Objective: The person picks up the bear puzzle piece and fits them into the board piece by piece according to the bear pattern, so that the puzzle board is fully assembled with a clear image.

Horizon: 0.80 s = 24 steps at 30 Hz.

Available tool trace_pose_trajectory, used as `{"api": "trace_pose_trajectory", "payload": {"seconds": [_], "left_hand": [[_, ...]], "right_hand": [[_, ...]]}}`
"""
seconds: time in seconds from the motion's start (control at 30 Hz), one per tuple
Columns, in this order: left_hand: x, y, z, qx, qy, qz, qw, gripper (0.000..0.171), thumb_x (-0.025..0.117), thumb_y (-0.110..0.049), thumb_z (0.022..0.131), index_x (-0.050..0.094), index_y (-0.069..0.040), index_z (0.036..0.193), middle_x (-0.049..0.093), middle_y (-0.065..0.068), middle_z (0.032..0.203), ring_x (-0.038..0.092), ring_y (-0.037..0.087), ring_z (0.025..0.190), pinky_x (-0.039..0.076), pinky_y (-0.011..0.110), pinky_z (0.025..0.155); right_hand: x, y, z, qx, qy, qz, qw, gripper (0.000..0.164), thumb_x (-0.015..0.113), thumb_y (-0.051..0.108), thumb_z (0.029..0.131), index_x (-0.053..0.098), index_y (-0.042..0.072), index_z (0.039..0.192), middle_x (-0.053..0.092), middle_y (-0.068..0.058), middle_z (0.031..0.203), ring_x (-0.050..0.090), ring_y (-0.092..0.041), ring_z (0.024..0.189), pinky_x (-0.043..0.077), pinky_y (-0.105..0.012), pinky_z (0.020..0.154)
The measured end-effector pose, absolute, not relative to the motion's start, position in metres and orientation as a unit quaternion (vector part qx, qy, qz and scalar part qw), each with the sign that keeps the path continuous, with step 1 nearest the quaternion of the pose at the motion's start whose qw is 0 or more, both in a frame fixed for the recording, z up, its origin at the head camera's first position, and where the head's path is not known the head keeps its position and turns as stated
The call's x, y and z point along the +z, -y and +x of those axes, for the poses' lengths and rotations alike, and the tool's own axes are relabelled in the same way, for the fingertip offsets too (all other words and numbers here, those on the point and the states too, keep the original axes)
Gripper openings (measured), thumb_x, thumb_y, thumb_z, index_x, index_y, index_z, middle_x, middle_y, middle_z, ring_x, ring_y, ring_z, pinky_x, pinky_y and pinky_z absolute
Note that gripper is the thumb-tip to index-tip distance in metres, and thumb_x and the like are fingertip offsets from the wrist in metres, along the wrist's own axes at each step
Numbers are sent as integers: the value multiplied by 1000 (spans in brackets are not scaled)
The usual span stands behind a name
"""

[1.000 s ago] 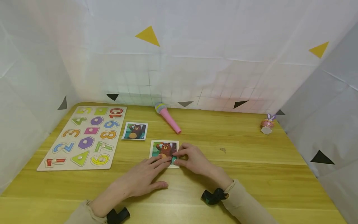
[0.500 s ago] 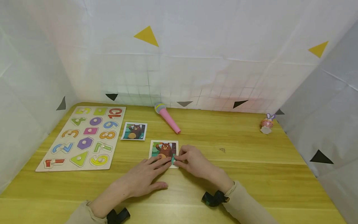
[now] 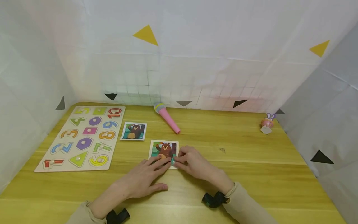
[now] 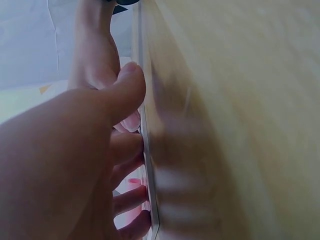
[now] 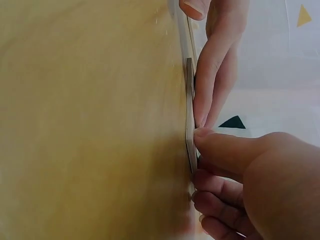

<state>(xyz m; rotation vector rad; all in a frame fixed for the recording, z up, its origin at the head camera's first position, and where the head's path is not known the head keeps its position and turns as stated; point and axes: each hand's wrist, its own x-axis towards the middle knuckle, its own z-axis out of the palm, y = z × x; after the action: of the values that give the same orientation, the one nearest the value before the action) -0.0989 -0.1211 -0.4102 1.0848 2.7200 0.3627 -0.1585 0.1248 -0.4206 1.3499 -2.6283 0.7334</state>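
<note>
A small square bear jigsaw puzzle (image 3: 165, 149) in a cream frame lies on the wooden table (image 3: 251, 186), partly covered by both hands. My left hand (image 3: 144, 177) rests its straight fingers across the lower left of the picture, thumb spread out on the near side. At the lower right corner, my right hand (image 3: 194, 163) pinches a teal puzzle piece (image 3: 172, 161) between thumb and forefinger. The right wrist view has the right thumb (image 5: 215, 145) on top of the board, close to its edge. A bear picture card (image 3: 133, 131) lies beyond the puzzle, to the left.
A number-and-shape peg board (image 3: 84, 140) covers the table's left side. Behind the puzzle lies a pink toy microphone (image 3: 169, 119). A small bunny-eared toy (image 3: 267, 123) stands at the back right. White cloth walls (image 3: 195, 62) enclose the table.
My right thumb and forefinger have shifted slightly lower with the teal piece, which now lies flatter in the corner. The left hand keeps its place on the puzzle.
</note>
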Motion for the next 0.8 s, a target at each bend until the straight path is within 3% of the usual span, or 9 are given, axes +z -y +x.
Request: {"api": "trace_pose_trajectory", "payload": {"seconds": [0.33, 0.53, 0.8], "left_hand": [[-408, 121, -98, 119, -919, 364, 98, 75, 43, -63, 99, 29, -20, 159, 21, -4, 167, 18, 28, 153, 34, 60, 113], [-408, 122, -98, 127, -919, 360, 97, 74, 45, -62, 99, 29, -20, 159, 22, -3, 167, 18, 28, 153, 33, 62, 113], [-412, 128, -103, 173, -911, 358, 113, 70, 46, -58, 100, 30, -24, 159, 24, -8, 166, 18, 27, 153, 27, 59, 118]], "right_hand": [[-419, -123, -156, 216, 864, 452, 45, 18, 74, 21, 92, 81, 9, 104, 57, 6, 82, 45, -6, 76, 40, -20, 69], [-414, -120, -153, 203, 873, 443, 19, 29, 74, 30, 92, 79, 6, 106, 54, 6, 79, 42, -6, 74, 40, -22, 70], [-415, -121, -153, 197, 868, 456, 27, 27, 73, 27, 93, 79, 6, 108, 55, 7, 80, 44, -6, 74, 41, -23, 73]]}}
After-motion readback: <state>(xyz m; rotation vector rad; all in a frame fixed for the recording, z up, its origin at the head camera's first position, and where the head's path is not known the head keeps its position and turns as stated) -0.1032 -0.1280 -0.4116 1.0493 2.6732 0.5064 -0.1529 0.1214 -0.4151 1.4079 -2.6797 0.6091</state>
